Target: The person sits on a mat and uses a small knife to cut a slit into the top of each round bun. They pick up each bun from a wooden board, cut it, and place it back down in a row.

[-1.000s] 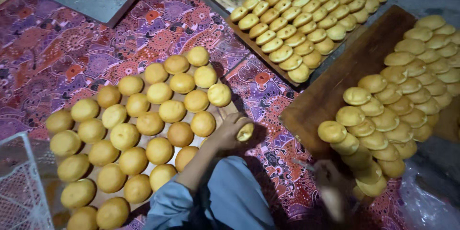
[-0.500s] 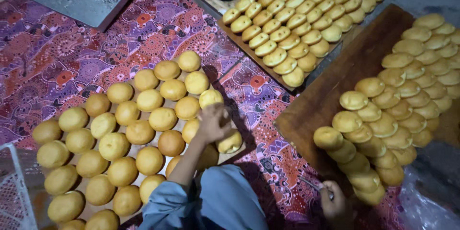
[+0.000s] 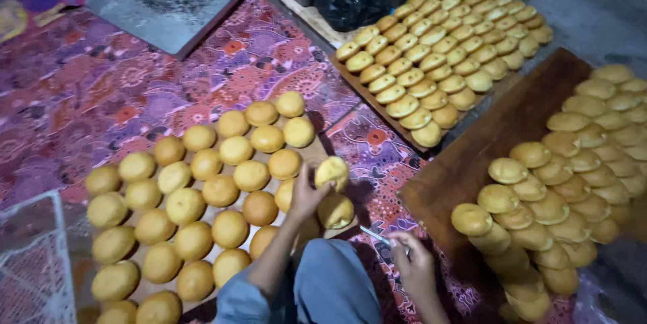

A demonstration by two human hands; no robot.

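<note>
Patterned cloth (image 3: pixel 135 88) underlies rows of buns (image 3: pixel 202 196); my left hand (image 3: pixel 306 192) pinches one bun (image 3: pixel 332 171) lifted at the rows' edge; my right hand (image 3: pixel 412 263) is closed round a thin metal tool (image 3: pixel 374 234).

Matt, smooth buns (image 3: pixel 251 175) on patterned cloth (image 3: pixel 101 95); dark, seemingly wooden board (image 3: pixel 485 155).

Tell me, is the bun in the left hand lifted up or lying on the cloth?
Lifted: the left hand pinches the bun by its edge, above the other buns.

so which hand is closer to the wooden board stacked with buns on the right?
Right. The right hand, gripping a thin metal tool, sits beside the wooden board; the left hand holds a bun farther off, over the cloth.
</note>
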